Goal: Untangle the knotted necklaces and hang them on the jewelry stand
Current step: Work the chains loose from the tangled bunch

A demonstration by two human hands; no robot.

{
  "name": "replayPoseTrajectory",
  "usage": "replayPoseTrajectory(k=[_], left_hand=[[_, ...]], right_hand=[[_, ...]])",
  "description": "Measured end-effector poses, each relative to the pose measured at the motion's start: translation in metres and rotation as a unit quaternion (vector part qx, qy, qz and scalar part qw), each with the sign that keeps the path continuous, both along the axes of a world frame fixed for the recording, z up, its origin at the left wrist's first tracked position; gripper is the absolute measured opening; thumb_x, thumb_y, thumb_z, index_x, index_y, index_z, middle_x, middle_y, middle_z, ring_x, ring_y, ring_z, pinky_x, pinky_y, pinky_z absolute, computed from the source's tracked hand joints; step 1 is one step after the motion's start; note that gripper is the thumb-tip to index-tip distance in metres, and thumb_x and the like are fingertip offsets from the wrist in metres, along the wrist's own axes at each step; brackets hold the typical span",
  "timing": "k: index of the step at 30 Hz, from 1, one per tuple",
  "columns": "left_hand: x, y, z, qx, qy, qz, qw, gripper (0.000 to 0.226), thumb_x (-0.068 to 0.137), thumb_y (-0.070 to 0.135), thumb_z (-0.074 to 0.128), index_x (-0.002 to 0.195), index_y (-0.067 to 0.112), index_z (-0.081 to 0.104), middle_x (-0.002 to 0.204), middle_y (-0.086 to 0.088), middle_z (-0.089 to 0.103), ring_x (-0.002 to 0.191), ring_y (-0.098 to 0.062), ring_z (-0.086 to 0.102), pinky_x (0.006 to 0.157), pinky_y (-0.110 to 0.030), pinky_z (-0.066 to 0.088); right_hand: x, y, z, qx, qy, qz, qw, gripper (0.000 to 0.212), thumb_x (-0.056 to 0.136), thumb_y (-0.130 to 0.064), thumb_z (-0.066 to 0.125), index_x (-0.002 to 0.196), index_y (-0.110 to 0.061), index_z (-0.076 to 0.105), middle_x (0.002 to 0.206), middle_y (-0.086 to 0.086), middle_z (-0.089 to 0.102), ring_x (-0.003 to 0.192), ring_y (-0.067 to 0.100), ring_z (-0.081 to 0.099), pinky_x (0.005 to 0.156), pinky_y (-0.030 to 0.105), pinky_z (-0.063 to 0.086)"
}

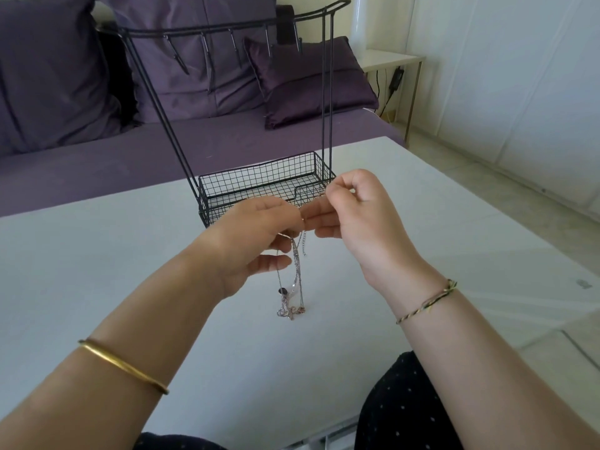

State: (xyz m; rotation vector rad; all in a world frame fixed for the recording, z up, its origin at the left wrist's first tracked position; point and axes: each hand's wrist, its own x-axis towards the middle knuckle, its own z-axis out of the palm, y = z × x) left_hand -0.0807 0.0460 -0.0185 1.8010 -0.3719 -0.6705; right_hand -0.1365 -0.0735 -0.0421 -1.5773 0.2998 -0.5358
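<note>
A bundle of thin tangled necklaces (pixel 293 280) hangs from my two hands above the white table (pixel 97 271), its lower end bunched on the tabletop with a small dark pendant partway down. My left hand (pixel 256 241) pinches the top of the chains between thumb and fingers. My right hand (pixel 354 219) meets it from the right, its fingertips pinching a strand at the same spot. Just behind my hands stands the black wire jewelry stand (pixel 259 186), with a mesh basket base and a top bar of several bare hooks.
A purple sofa (pixel 130 151) with cushions runs behind the table. A small side table (pixel 393 58) with a cable stands at the back right. The table's right edge drops to a pale floor. My dark dotted clothing shows at the bottom.
</note>
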Motion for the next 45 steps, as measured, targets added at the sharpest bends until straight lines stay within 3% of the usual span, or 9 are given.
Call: replayPoseTrajectory(k=[4, 11, 18, 22, 27, 33, 37, 41, 45], left_hand=[[0.000, 0.001, -0.001, -0.034, 0.052, 0.024, 0.998, 0.020, 0.085, 0.007, 0.057, 0.067, 0.016, 0.056, 0.065, 0.003, 0.052, 0.054, -0.007, 0.046, 0.046, -0.020, 0.045], [0.000, -0.002, -0.001, -0.008, 0.036, 0.033, 0.999, 0.021, 0.083, 0.007, 0.058, 0.064, 0.016, 0.058, 0.067, 0.002, 0.053, 0.055, -0.008, 0.047, 0.047, -0.022, 0.046], [0.000, -0.003, -0.001, 0.019, 0.026, 0.060, 0.998, 0.015, 0.082, 0.009, 0.059, 0.068, 0.015, 0.061, 0.065, 0.003, 0.051, 0.055, -0.009, 0.045, 0.043, -0.019, 0.042], [0.001, -0.002, -0.002, 0.023, 0.033, 0.065, 0.997, 0.012, 0.080, 0.009, 0.063, 0.070, 0.015, 0.063, 0.064, 0.003, 0.051, 0.054, -0.008, 0.044, 0.042, -0.018, 0.041], [0.002, -0.002, -0.003, 0.025, 0.026, 0.061, 0.997, 0.012, 0.080, 0.010, 0.066, 0.070, 0.015, 0.062, 0.069, 0.002, 0.054, 0.057, -0.009, 0.047, 0.045, -0.020, 0.044], [0.002, -0.004, 0.001, -0.060, 0.071, 0.097, 0.991, 0.021, 0.085, 0.007, 0.055, 0.066, 0.015, 0.054, 0.061, 0.002, 0.054, 0.049, -0.010, 0.046, 0.044, -0.021, 0.045], [-0.001, -0.007, 0.001, -0.114, 0.065, 0.116, 0.984, 0.021, 0.087, 0.005, 0.052, 0.067, 0.012, 0.055, 0.060, 0.001, 0.054, 0.046, -0.008, 0.047, 0.042, -0.020, 0.044], [-0.003, -0.010, -0.003, -0.078, -0.029, 0.129, 0.988, 0.018, 0.089, 0.007, 0.051, 0.072, 0.011, 0.054, 0.060, 0.002, 0.054, 0.048, -0.006, 0.049, 0.044, -0.020, 0.043], [-0.002, -0.010, -0.009, -0.026, -0.142, 0.112, 0.983, 0.009, 0.089, 0.006, 0.052, 0.081, 0.010, 0.052, 0.068, 0.000, 0.055, 0.047, -0.002, 0.049, 0.044, -0.018, 0.044]], right_hand=[[0.000, 0.001, 0.000, 0.066, 0.013, 0.017, 0.998, 0.015, 0.100, -0.010, 0.038, 0.087, -0.013, 0.044, 0.066, 0.001, 0.068, 0.057, 0.015, 0.064, 0.062, 0.031, 0.051], [0.001, 0.002, 0.001, 0.133, 0.036, 0.034, 0.990, 0.013, 0.100, -0.013, 0.042, 0.089, -0.015, 0.049, 0.063, -0.004, 0.066, 0.057, 0.010, 0.059, 0.054, 0.024, 0.043], [-0.001, 0.002, -0.001, 0.169, 0.018, 0.084, 0.982, 0.008, 0.092, 0.000, 0.054, 0.092, -0.008, 0.056, 0.070, 0.003, 0.063, 0.060, 0.013, 0.057, 0.056, 0.022, 0.049], [-0.001, -0.001, -0.004, 0.116, 0.006, 0.087, 0.989, 0.023, 0.082, 0.007, 0.064, 0.099, -0.008, 0.058, 0.079, 0.008, 0.064, 0.070, 0.017, 0.061, 0.065, 0.026, 0.051], [0.002, -0.001, -0.003, 0.010, 0.039, 0.071, 0.997, 0.020, 0.087, 0.003, 0.058, 0.096, -0.014, 0.055, 0.084, 0.006, 0.061, 0.069, 0.014, 0.058, 0.066, 0.027, 0.053], [0.003, -0.002, -0.001, 0.103, 0.042, 0.073, 0.991, 0.016, 0.093, 0.005, 0.048, 0.098, -0.009, 0.053, 0.080, 0.007, 0.054, 0.064, 0.014, 0.056, 0.072, 0.034, 0.056], [0.002, 0.001, -0.001, 0.088, 0.060, 0.106, 0.989, 0.016, 0.093, 0.005, 0.046, 0.103, -0.006, 0.052, 0.084, 0.009, 0.054, 0.068, 0.016, 0.055, 0.074, 0.036, 0.057], [0.002, 0.004, -0.002, -0.019, 0.096, 0.114, 0.989, 0.013, 0.095, -0.002, 0.044, 0.100, -0.008, 0.054, 0.093, 0.014, 0.059, 0.070, 0.017, 0.058, 0.082, 0.044, 0.057], [-0.001, 0.004, 0.000, -0.135, 0.123, 0.100, 0.978, 0.018, 0.097, -0.005, 0.040, 0.095, -0.013, 0.056, 0.087, 0.002, 0.057, 0.065, 0.014, 0.059, 0.082, 0.048, 0.055]])
